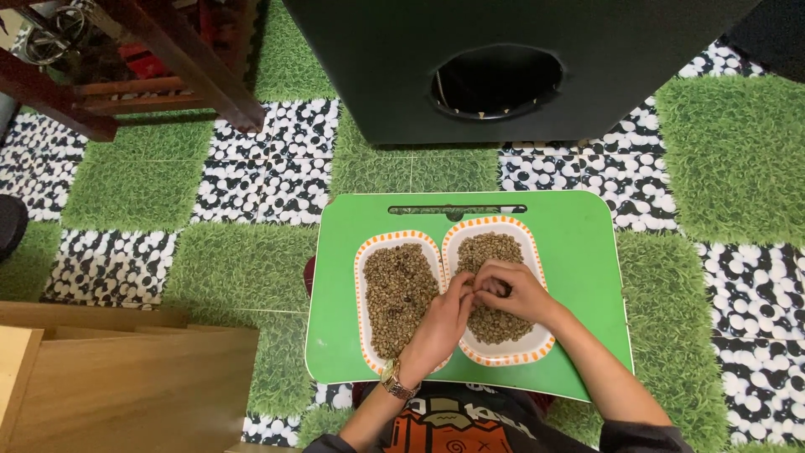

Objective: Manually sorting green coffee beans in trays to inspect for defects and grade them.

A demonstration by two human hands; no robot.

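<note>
Two white oval trays with orange rims lie side by side on a green lap table [579, 252]. The left tray [362, 277] and the right tray [537, 260] both hold small greenish-brown beans [394, 285]. My left hand [440, 327], with a watch on the wrist, reaches across the left tray to the inner edge of the right one. My right hand [511, 294] rests on the beans in the right tray. The fingertips of both hands meet there, pinched together over the beans; what they pinch is too small to see.
A big black box [503, 67] with a round hole stands beyond the table. Dark wooden furniture legs [193, 67] are at the far left, light wooden boards [126, 386] at the near left. The floor has grass-like and pebble-pattern squares.
</note>
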